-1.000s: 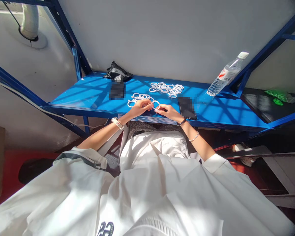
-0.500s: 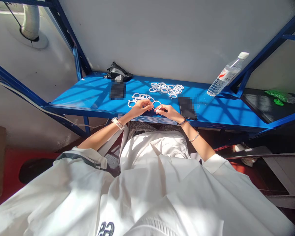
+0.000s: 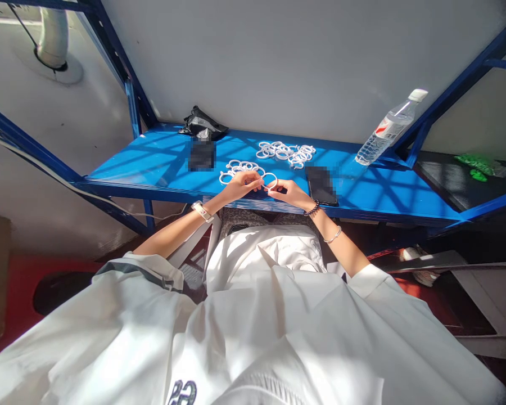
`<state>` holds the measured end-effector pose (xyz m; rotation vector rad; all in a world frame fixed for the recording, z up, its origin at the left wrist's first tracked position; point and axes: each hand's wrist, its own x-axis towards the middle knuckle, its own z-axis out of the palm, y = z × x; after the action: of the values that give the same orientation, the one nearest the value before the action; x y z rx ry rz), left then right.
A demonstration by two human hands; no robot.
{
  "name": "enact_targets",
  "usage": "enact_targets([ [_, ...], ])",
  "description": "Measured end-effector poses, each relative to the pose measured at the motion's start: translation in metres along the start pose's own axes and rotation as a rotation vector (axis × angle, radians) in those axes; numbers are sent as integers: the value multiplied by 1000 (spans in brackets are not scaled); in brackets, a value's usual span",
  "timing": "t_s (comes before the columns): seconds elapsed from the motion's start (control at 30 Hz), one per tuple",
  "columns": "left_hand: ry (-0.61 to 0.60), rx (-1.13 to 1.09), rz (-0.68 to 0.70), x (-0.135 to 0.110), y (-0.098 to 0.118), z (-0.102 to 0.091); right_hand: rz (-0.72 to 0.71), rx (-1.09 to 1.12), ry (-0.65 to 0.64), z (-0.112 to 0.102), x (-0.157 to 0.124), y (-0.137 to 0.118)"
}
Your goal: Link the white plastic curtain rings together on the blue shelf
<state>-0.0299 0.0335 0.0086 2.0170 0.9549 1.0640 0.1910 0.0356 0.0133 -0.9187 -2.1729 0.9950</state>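
Pinching one white ring between both hands, ring lying roughly flat over the blue shelf.

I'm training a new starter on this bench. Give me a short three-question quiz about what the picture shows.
1. True or false: both hands grip one white ring.
2. Which stands at the shelf's right end: A) water bottle, B) mug, C) tape roll?
3. What lies just right of the right hand?

Key: 1. True; the left hand pinches it too. 2. A, the water bottle. 3. A dark phone on the blue shelf.
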Motion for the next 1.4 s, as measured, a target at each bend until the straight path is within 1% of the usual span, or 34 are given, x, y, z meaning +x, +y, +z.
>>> enact_targets([
  [0.17, 6, -21, -3, -1, 2, 0, 14, 1, 16, -1, 0, -1],
  [0.93, -10, 11, -10, -3, 7, -1, 49, 24, 23, 0, 0, 0],
  [1.4, -9, 4, 1, -2, 4, 0, 37, 18, 5, -1, 1, 1],
])
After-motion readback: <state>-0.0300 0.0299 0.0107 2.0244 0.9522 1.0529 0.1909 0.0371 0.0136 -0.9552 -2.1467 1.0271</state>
